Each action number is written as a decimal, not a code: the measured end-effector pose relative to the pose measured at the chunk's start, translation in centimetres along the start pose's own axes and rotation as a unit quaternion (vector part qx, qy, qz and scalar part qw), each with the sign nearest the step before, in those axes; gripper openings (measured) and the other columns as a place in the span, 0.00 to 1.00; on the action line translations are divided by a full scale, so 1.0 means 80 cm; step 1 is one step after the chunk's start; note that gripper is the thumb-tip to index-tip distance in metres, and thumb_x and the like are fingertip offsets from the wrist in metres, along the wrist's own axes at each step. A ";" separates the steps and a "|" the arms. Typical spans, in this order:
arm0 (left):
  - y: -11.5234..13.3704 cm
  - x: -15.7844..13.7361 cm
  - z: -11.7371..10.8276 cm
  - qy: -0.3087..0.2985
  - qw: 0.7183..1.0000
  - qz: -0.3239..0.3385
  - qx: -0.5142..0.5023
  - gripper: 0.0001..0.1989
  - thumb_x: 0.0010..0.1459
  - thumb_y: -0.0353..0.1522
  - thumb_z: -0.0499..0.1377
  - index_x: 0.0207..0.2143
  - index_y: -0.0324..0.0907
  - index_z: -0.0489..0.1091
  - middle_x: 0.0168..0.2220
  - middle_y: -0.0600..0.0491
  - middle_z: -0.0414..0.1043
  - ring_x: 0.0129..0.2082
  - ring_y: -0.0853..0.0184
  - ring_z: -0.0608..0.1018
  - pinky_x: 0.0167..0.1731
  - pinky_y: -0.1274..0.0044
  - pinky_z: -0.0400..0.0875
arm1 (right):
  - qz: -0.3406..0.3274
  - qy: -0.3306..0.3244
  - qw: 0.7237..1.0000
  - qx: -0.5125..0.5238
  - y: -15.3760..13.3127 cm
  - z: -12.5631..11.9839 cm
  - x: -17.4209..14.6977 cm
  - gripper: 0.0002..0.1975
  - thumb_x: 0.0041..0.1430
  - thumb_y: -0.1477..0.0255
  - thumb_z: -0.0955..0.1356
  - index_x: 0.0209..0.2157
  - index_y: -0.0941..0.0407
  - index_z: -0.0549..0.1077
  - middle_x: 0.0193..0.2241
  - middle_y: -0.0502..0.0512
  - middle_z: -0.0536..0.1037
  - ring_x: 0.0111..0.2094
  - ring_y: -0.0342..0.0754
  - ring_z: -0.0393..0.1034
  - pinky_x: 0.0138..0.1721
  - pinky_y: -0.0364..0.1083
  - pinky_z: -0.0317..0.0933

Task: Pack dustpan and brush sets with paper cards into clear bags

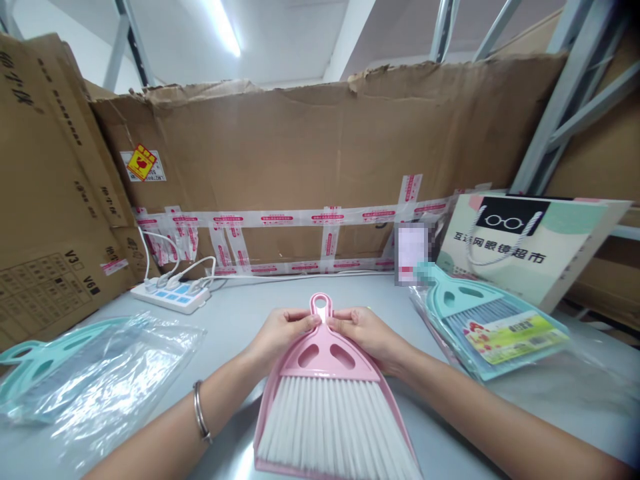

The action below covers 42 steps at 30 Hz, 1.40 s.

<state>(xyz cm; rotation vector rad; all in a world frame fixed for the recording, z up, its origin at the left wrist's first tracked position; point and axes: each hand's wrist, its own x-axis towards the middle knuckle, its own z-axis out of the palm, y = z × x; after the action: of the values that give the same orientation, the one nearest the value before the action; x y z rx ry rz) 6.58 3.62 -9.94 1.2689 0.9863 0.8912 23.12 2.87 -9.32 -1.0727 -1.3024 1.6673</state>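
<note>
A pink hand brush [327, 363] with white bristles lies nested in a pink dustpan [261, 433], their looped handles together and pointing away from me. My left hand [286, 337] pinches the handle from the left, thumb on top. From the right, my right hand [364, 333] grips the same handle, its thumb close to the other thumb. The fingers under the handle are hidden. Both bristles and pan reach the lower edge of the view.
Bagged turquoise dustpan sets lie at left [65, 360] and right [493, 320]. A white power strip [173, 293] with plugged cables sits at the back left. A paper bag [530, 247] stands back right. Cardboard [320, 153] walls the rear of the table [250, 300].
</note>
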 end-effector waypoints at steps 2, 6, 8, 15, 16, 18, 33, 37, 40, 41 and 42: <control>0.000 -0.001 0.001 0.000 1.000 -0.001 0.002 0.18 0.45 0.38 0.63 0.37 0.35 0.75 0.30 0.47 0.76 0.29 0.65 0.74 0.33 0.76 0.66 | 0.004 0.002 1.000 -0.001 0.000 0.000 0.000 0.20 0.35 0.62 0.74 0.29 0.62 0.75 0.19 0.53 0.76 0.22 0.44 0.68 0.26 0.43 0.60; 0.001 -0.003 0.001 0.010 1.000 0.005 0.014 0.18 0.46 0.38 0.63 0.36 0.35 0.75 0.30 0.47 0.76 0.29 0.66 0.74 0.32 0.76 0.66 | 0.002 -0.024 0.999 0.026 0.000 -0.001 -0.001 0.19 0.38 0.63 0.73 0.31 0.62 0.75 0.22 0.54 0.77 0.24 0.44 0.70 0.28 0.43 0.61; 0.003 -0.004 0.001 0.019 1.000 0.009 0.022 0.17 0.46 0.38 0.63 0.36 0.35 0.75 0.30 0.47 0.76 0.29 0.66 0.75 0.31 0.76 0.66 | 0.005 -0.062 0.997 0.048 -0.001 -0.003 -0.003 0.20 0.41 0.63 0.73 0.34 0.62 0.75 0.25 0.56 0.78 0.26 0.45 0.71 0.30 0.44 0.62; 0.004 -0.005 0.004 0.013 1.000 0.013 0.020 0.17 0.46 0.37 0.63 0.37 0.36 0.75 0.29 0.49 0.76 0.30 0.67 0.74 0.32 0.77 0.66 | 0.018 -0.032 0.998 0.052 0.002 -0.004 0.001 0.21 0.36 0.65 0.75 0.33 0.63 0.75 0.23 0.56 0.77 0.24 0.45 0.71 0.27 0.43 0.62; 0.003 -0.005 0.004 0.012 1.000 0.010 0.019 0.17 0.46 0.38 0.63 0.37 0.36 0.75 0.29 0.49 0.76 0.29 0.67 0.74 0.32 0.77 0.66 | 0.021 -0.026 0.998 0.050 0.003 -0.004 0.001 0.20 0.35 0.66 0.75 0.31 0.63 0.75 0.21 0.56 0.77 0.23 0.44 0.70 0.27 0.43 0.62; 0.002 -0.004 0.004 0.010 1.000 0.005 0.017 0.16 0.46 0.38 0.63 0.37 0.37 0.75 0.28 0.50 0.76 0.29 0.67 0.74 0.32 0.77 0.66 | 0.023 -0.017 0.999 0.046 0.003 -0.002 0.002 0.19 0.34 0.66 0.75 0.30 0.63 0.75 0.20 0.55 0.77 0.22 0.44 0.69 0.26 0.43 0.62; 0.007 -0.004 -0.001 0.022 0.994 0.024 0.101 0.18 0.48 0.40 0.60 0.38 0.35 0.73 0.33 0.47 0.76 0.33 0.64 0.75 0.34 0.75 0.67 | 0.009 -0.019 0.996 0.083 0.003 -0.001 0.002 0.18 0.35 0.66 0.75 0.29 0.63 0.75 0.20 0.54 0.76 0.22 0.44 0.69 0.26 0.43 0.61; 0.019 -0.015 -0.007 0.152 0.918 0.184 0.318 0.14 0.50 0.38 0.59 0.38 0.40 0.71 0.37 0.49 0.73 0.38 0.63 0.72 0.38 0.73 0.65 | -0.016 -0.003 0.992 0.123 0.003 -0.007 0.003 0.18 0.37 0.66 0.74 0.31 0.62 0.74 0.22 0.55 0.77 0.23 0.44 0.69 0.27 0.43 0.62; 0.022 -0.023 -0.005 0.142 0.836 0.275 0.454 0.07 0.54 0.35 0.55 0.33 0.42 0.70 0.34 0.51 0.70 0.37 0.64 0.70 0.38 0.72 0.64 | -0.019 0.019 0.991 0.131 0.006 -0.011 0.005 0.18 0.37 0.67 0.74 0.30 0.62 0.73 0.21 0.55 0.76 0.22 0.43 0.69 0.27 0.43 0.62; 0.021 -0.025 -0.004 0.124 0.823 0.278 0.480 0.07 0.54 0.35 0.54 0.32 0.42 0.70 0.33 0.51 0.69 0.36 0.64 0.70 0.38 0.72 0.64 | -0.019 0.022 0.991 0.131 0.007 -0.011 0.005 0.18 0.36 0.66 0.74 0.30 0.62 0.73 0.21 0.55 0.76 0.23 0.43 0.69 0.27 0.43 0.62; 0.019 -0.025 -0.003 0.109 0.818 0.273 0.495 0.07 0.55 0.34 0.54 0.32 0.42 0.70 0.33 0.51 0.69 0.35 0.64 0.70 0.37 0.72 0.63 | -0.019 0.023 0.991 0.131 0.007 -0.011 0.006 0.18 0.36 0.66 0.74 0.30 0.62 0.73 0.22 0.55 0.76 0.23 0.44 0.69 0.28 0.43 0.62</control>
<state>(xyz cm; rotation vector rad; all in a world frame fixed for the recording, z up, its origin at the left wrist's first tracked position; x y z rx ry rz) 5.69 2.01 -8.26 2.4741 1.3696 0.9911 23.75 3.51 -10.10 -0.9191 -1.0333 1.7182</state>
